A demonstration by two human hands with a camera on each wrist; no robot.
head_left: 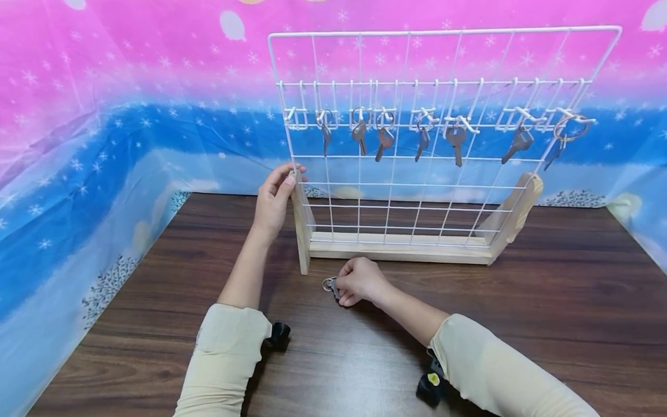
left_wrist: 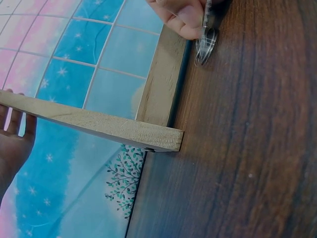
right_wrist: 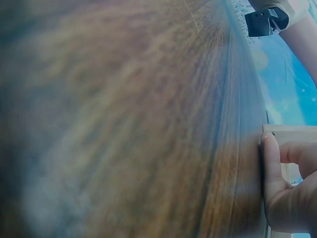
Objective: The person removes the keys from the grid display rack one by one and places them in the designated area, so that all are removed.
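My right hand (head_left: 362,282) pinches a key (head_left: 335,288) with a ring, low over the table in front of the rack's wooden base (head_left: 401,251). In the left wrist view, the key's ring (left_wrist: 205,48) shows below the fingers of that hand (left_wrist: 184,17). With its fingers round the top of the left wooden side post (head_left: 300,226), my left hand (head_left: 274,200) grips the rack. Above, several keys, such as one silver key (head_left: 455,145), hang by rings from hooks on the white wire grid (head_left: 396,156). The right wrist view shows my right hand (right_wrist: 292,198) but no key.
A dark wood-grain table (head_left: 156,324) carries the rack. Behind it hangs a pink and blue cloth (head_left: 172,133) with snowflakes. The right wooden side post (head_left: 516,214) stands at the rack's other end. Black devices (head_left: 429,388) are strapped near both wrists.
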